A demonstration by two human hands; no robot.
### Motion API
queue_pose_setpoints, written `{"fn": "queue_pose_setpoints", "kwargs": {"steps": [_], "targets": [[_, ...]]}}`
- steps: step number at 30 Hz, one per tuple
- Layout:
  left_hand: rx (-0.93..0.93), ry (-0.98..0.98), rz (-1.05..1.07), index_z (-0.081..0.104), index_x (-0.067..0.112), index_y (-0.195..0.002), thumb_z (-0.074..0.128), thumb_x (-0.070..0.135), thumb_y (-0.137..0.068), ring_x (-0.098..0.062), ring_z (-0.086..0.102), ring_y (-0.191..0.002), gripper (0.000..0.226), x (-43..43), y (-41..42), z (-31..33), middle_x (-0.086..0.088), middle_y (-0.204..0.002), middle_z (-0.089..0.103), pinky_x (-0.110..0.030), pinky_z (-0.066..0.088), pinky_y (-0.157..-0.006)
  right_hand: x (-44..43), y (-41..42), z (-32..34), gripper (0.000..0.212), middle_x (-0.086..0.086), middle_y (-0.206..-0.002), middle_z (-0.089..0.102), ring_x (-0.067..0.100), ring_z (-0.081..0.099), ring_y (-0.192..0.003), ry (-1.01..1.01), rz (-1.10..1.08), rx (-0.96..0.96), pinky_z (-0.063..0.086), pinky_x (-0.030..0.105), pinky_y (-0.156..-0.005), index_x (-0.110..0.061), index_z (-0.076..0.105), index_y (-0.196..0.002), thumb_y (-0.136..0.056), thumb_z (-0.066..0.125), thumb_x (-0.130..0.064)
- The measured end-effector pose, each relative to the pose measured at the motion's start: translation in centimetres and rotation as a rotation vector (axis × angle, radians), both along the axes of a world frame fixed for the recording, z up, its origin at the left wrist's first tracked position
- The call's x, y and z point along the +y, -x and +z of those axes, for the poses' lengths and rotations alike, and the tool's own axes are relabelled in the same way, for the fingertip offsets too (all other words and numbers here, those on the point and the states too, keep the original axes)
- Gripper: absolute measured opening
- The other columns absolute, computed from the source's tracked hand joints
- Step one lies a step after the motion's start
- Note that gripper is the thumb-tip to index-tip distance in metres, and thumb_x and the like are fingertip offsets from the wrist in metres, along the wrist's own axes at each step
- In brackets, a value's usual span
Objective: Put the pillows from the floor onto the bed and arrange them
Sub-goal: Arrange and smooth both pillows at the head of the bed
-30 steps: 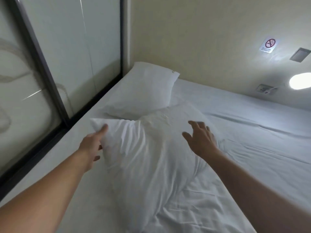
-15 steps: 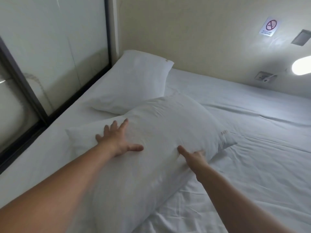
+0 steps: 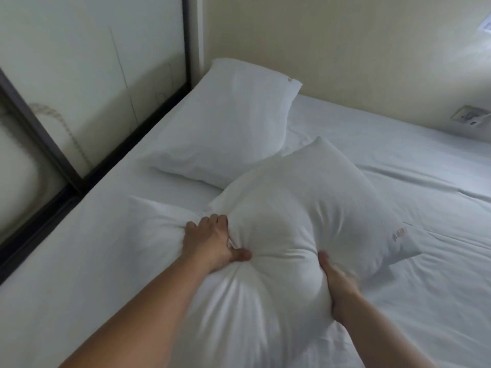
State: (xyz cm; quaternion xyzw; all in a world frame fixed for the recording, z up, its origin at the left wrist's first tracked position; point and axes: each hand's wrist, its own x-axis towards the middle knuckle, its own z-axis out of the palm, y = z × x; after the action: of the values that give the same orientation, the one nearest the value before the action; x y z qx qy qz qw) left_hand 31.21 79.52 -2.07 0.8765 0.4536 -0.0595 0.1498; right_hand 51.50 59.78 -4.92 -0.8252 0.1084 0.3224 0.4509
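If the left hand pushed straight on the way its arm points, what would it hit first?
The left hand already grips the near pillow, so it would press further into that. Beyond it, probably the far pillow by the wall, though depth is hard to judge.

The near pillow (image 3: 279, 235), lying flat under an open palm 0.5 s ago, is now bunched and drawn in at its middle. The left hand (image 3: 212, 243), then spread flat on top, is now clenched into the cover, with cloth gathered under the fingers. The right hand (image 3: 337, 285), then at the pillow's near right edge with fingers tucked under, is now pressed into its right side. The pillow's far corner is now raised toward the far pillow (image 3: 233, 123).
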Motion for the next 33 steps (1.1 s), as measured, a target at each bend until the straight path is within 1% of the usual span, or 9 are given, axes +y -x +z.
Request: {"fn": "queue_pose_setpoints", "kwargs": {"steps": [5, 12, 17, 20, 22, 25, 28, 31, 33], "targets": [[-0.166, -0.110, 0.026, 0.051, 0.023, -0.106, 0.055, 0.067, -0.079, -0.027, 0.060, -0.104, 0.051, -2.3, 2.7, 2.5, -0.004, -0.108, 0.068, -0.038, 0.031, -0.075, -0.3, 4.1, 4.0, 0.105, 0.021, -0.137, 0.052, 0.038, 0.054, -0.121, -0.112, -0.218, -0.072, 0.044, 0.048, -0.104, 0.000, 0.038, -0.140, -0.059, 0.088, -0.046], [-0.646, -0.338, 0.158, 0.046, 0.016, -0.072, 0.071, 0.042, -0.081, -0.035, 0.060, -0.070, 0.037, -6.5, 12.0, 9.0, -0.012, -0.069, 0.063, -0.043, 0.042, -0.064, -0.2, 12.5, 12.8, 0.090, 0.025, -0.132, 0.056, 0.041, 0.056, -0.117, -0.272, -0.115, -0.487, 0.041, 0.038, -0.095, -0.009, 0.024, -0.148, -0.079, 0.070, -0.045], [-0.708, -0.424, 0.336, 0.038, 0.019, -0.072, 0.067, 0.049, -0.081, -0.034, 0.058, -0.064, 0.043, -8.9, 21.4, 11.4, -0.006, -0.063, 0.059, -0.038, 0.037, -0.061, 0.7, 18.7, 15.4, 0.086, 0.016, -0.132, 0.059, 0.036, 0.056, -0.118, -0.452, 0.101, -0.587, 0.036, 0.030, -0.089, -0.019, 0.026, -0.149, -0.079, 0.067, -0.048], [-0.564, -0.305, 0.446, 0.049, 0.023, -0.087, 0.055, 0.067, -0.079, -0.031, 0.064, -0.080, 0.045, -9.9, 26.9, 10.7, -0.001, -0.080, 0.068, -0.042, 0.047, -0.071, 1.6, 21.8, 14.4, 0.084, 0.015, -0.127, 0.060, 0.038, 0.057, -0.114, -0.384, 0.269, -0.449, 0.041, 0.035, -0.089, -0.018, 0.035, -0.141, -0.074, 0.066, -0.059], [-0.316, -0.187, 0.531, 0.053, 0.022, -0.103, 0.049, 0.077, -0.071, -0.032, 0.062, -0.099, 0.063, -10.2, 30.0, 9.5, -0.004, -0.103, 0.069, -0.045, 0.047, -0.084, 1.8, 23.2, 13.0, 0.091, 0.019, -0.127, 0.057, 0.041, 0.056, -0.113, -0.218, 0.371, -0.250, 0.046, 0.044, -0.094, -0.009, 0.038, -0.137, -0.071, 0.066, -0.065], [0.011, -0.008, 0.606, 0.047, 0.030, -0.128, 0.034, 0.091, -0.060, -0.030, 0.047, -0.124, 0.092, -10.4, 33.4, 6.9, -0.004, -0.134, 0.053, -0.053, 0.033, -0.101, 0.2, 25.1, 10.0, 0.089, 0.019, -0.131, 0.053, 0.042, 0.056, -0.113, -0.039, 0.515, 0.091, 0.048, 0.050, -0.090, -0.006, 0.042, -0.135, -0.074, 0.064, -0.067], [0.052, 0.138, 0.636, 0.021, 0.045, -0.146, 0.023, 0.099, -0.050, -0.030, 0.024, -0.142, 0.110, -10.2, 34.7, 4.6, 0.002, -0.157, 0.028, -0.063, 0.014, -0.109, -2.3, 27.8, 7.0, 0.076, 0.012, -0.132, 0.053, 0.040, 0.054, -0.118, -0.010, 0.591, 0.330, 0.043, 0.052, -0.091, -0.018, 0.045, -0.127, -0.072, 0.067, -0.066], [0.017, 0.205, 0.624, 0.013, 0.046, -0.148, 0.018, 0.101, -0.046, -0.031, 0.023, -0.143, 0.117, -10.2, 34.2, 4.0, 0.006, -0.159, 0.023, -0.062, 0.016, -0.109, -3.4, 29.4, 5.8, 0.060, 0.019, -0.120, 0.061, 0.037, 0.059, -0.108, -0.109, 0.542, 0.180, 0.049, 0.050, -0.095, -0.001, 0.051, -0.124, -0.083, 0.070, -0.040], [-0.042, 0.198, 0.619, 0.015, 0.042, -0.149, 0.019, 0.099, -0.052, -0.031, 0.032, -0.140, 0.113, -10.0, 34.0, 4.3, 0.008, -0.158, 0.029, -0.062, 0.018, -0.109, -3.9, 29.4, 6.2, 0.047, 0.019, -0.106, 0.066, 0.035, 0.064, -0.095, -0.114, 0.550, 0.055, 0.056, 0.041, -0.079, 0.002, 0.058, -0.114, -0.084, 0.069, -0.032]]}}
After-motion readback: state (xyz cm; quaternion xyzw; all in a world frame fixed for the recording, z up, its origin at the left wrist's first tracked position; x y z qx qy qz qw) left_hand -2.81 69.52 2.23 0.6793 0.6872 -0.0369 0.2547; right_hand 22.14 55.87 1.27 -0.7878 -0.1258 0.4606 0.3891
